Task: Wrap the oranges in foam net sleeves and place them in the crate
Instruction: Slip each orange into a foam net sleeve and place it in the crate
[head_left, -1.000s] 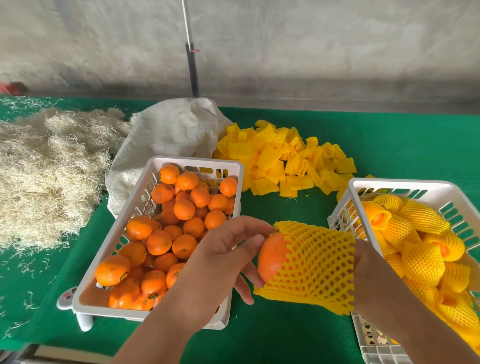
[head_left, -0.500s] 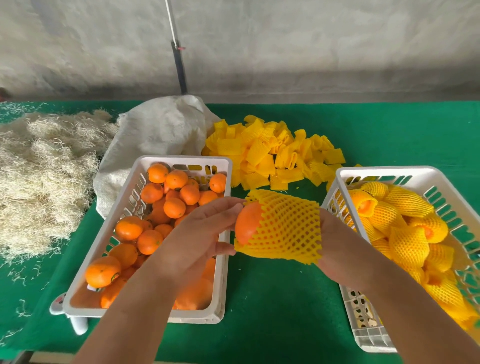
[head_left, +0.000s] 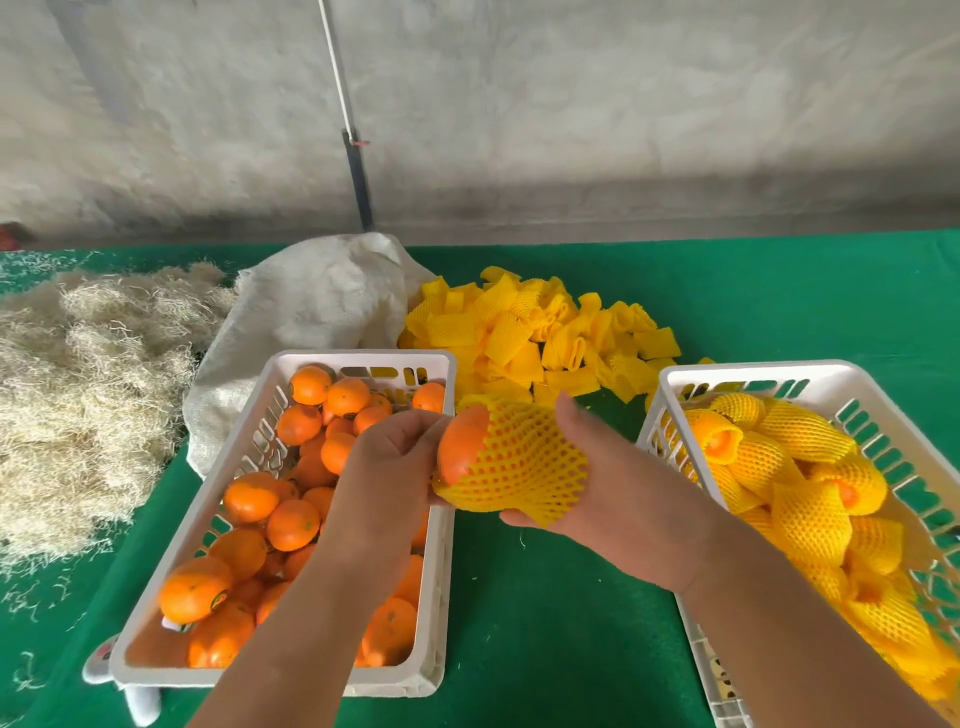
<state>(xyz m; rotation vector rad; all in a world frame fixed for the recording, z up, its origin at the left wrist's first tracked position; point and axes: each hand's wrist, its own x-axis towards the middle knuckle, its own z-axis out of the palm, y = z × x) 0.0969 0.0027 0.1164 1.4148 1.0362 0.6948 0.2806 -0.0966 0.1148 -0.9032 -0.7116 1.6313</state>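
Between the two white crates, above the green surface (head_left: 545, 623), I see both hands raised and meeting around one orange (head_left: 460, 449). My view has the left hand (head_left: 387, 467) coming up from the lower left, forearm angled over the left crate (head_left: 260, 410), its fingers curled and pinching the bare end of the orange and the sleeve's edge. The right hand (head_left: 623, 493) reaches in from the lower right, palm turned leftward, thumb pointing up behind the yellow foam net sleeve (head_left: 519, 462) and fingers curled under it, so it grips the sleeve. That sleeve is stretched over most of the orange, with only the left end of the fruit still bare.

Loose oranges fill the left crate. The right crate (head_left: 753, 374) holds oranges already in yellow netting. Behind the hands lies a pile of spare sleeves (head_left: 535, 332), just beside a pale sack (head_left: 317, 306). Farther left, a heap of straw-like fibre (head_left: 83, 405) covers the surface.
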